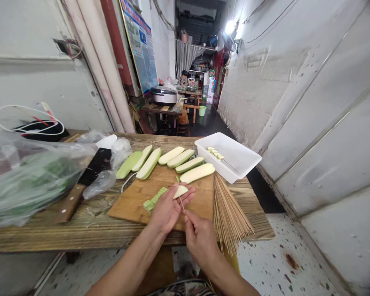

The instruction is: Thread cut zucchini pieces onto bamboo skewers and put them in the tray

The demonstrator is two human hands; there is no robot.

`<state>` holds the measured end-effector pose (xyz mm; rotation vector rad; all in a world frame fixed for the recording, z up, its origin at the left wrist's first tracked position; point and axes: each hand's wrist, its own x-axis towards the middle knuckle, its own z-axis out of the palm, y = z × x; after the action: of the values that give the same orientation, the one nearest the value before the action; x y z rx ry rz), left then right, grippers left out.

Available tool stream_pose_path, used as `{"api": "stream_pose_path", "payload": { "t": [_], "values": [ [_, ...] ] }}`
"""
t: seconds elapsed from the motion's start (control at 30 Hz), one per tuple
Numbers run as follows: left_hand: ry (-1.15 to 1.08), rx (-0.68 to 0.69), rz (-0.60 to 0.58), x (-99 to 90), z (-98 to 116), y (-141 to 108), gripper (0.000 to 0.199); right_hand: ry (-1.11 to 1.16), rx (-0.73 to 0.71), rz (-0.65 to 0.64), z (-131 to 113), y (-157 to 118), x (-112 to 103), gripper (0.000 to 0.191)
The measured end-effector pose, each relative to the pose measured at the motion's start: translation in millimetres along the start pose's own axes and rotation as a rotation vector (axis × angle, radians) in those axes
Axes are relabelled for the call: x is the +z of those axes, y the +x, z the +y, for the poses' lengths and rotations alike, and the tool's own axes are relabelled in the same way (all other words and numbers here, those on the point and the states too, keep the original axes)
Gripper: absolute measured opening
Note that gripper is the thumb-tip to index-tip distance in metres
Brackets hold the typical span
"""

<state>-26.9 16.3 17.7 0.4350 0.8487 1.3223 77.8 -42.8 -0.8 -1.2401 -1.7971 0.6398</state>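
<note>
A pale, cream-fleshed slice of green-skinned gourd [180,191] sits in the person's left hand [168,209], above the wooden cutting board [200,207]. That hand's grip is palm up and loosely cupped, its fingers stretched under the slice and its thumb beside the edge. The right hand [200,230] has a closed pinch grip on a thin, tan bamboo skewer [181,204], which points up to the slice's lower edge; whether the tip has gone in cannot be told. To pierce well, the slice should be steadied by its rim, the left fingers kept out of the tip's line, and the skewer pushed straight with a slight twist, pinched close to the point so that it does not bend.

Just beside the left hand lies a row of light green cut slices [155,199]. Along the board's far side are long, peeled-looking gourd halves [197,173]. A fanned bundle of bamboo skewers [231,213] lies at the board's right; beyond it, a white rectangular plastic tray [216,167] holds a loaded skewer [215,153]. All rest on the weathered wooden bench [95,236], with a dark-bladed, wooden-handled cleaver [95,166] to the left.
</note>
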Motion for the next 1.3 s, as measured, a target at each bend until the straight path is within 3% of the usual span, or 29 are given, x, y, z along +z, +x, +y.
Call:
{"api": "stream_pose_path", "payload": {
  "t": [1.0, 1.3],
  "values": [
    [0.018, -0.048, 0.025, -1.6, -26.8, -5.6, 0.017, -0.189, 0.097, 0.012, 21.5, 1.5, 8.0, 0.031],
    [-0.029, 0.047, 0.057, -3.3, -25.4, 5.2, 0.018, -0.142, 0.058, -0.012, 24.8, -10.5, 8.6, 0.033]
  ]
}}
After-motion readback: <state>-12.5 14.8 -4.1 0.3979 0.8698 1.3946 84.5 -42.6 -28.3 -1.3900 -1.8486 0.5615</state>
